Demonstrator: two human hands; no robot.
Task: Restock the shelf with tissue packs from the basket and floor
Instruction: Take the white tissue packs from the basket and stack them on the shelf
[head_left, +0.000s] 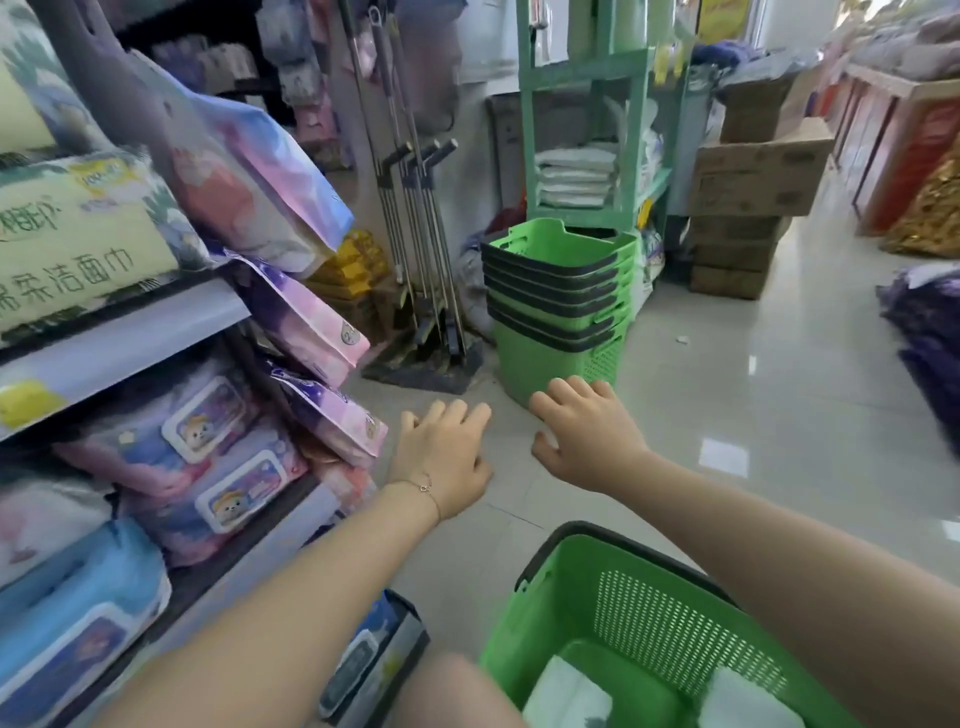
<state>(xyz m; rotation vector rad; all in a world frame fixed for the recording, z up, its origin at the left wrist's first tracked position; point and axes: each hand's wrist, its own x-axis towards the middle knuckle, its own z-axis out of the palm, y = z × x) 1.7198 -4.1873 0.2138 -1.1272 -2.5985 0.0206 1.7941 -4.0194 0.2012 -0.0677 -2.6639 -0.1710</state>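
Head: left hand (447, 457), right hand (587, 431) outstretched

Glossy pale tile floor (753, 374) w/ light glare, green plastic rack (582, 73) at back, mops (415, 208) leaning on grey wall (472, 171), stacked cardboard boxes (748, 208) rt, wood-framed display (893, 130) far rt.

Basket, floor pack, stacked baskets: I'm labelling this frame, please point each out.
basket (675, 623), head view, perforated inner wall.
floor pack (371, 654), head view, its top face.
stacked baskets (561, 244), head view, top basket's inside wall.
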